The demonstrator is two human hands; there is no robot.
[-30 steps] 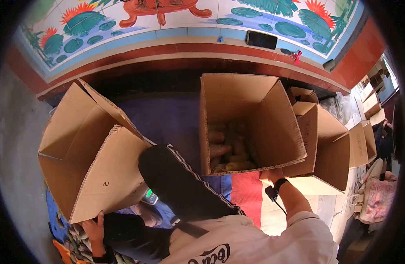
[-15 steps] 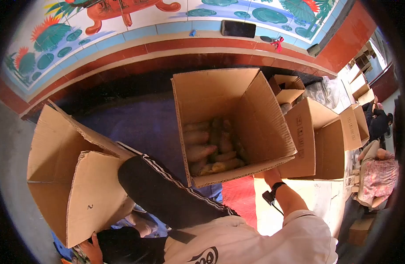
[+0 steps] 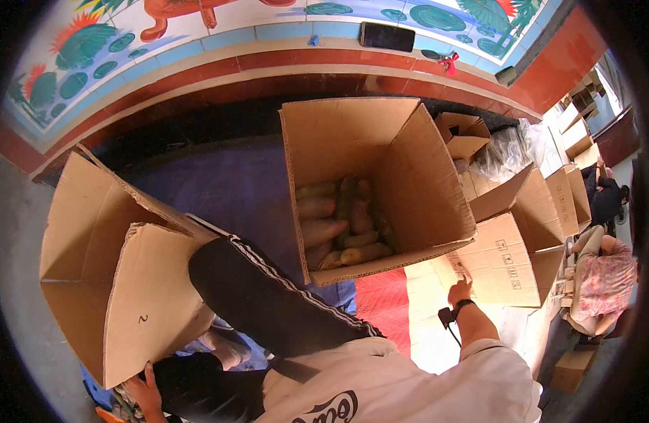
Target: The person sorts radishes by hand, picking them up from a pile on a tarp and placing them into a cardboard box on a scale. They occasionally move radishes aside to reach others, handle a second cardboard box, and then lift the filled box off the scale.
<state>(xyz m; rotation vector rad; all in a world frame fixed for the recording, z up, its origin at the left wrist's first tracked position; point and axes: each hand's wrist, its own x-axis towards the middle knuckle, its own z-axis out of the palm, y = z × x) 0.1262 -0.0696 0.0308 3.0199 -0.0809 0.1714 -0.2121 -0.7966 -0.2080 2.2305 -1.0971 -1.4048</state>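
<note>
My left hand (image 3: 142, 391) is at the lower edge of a tall open cardboard box (image 3: 152, 296) marked "2"; its thumb shows, while most fingers are hidden. On the right, my right hand (image 3: 460, 290) touches the printed side of another open cardboard box (image 3: 490, 262), with a finger stretched out against it. Between them stands a large open box (image 3: 434, 183). Several pale, thick root vegetables (image 3: 321, 231) and some greenish ones lie in its bottom.
A dark phone (image 3: 387, 37) and a red ribbon (image 3: 449, 64) lie on the tiled ledge. Clear plastic bags (image 3: 504, 155) and more boxes are at the right. Two people sit farther right, one in a patterned top (image 3: 607, 278). My bent knee (image 3: 233, 282) sits beside the left box.
The box at my right hand has turned and tipped, showing its printed side more fully. My right hand now shows more clearly, slightly farther right.
</note>
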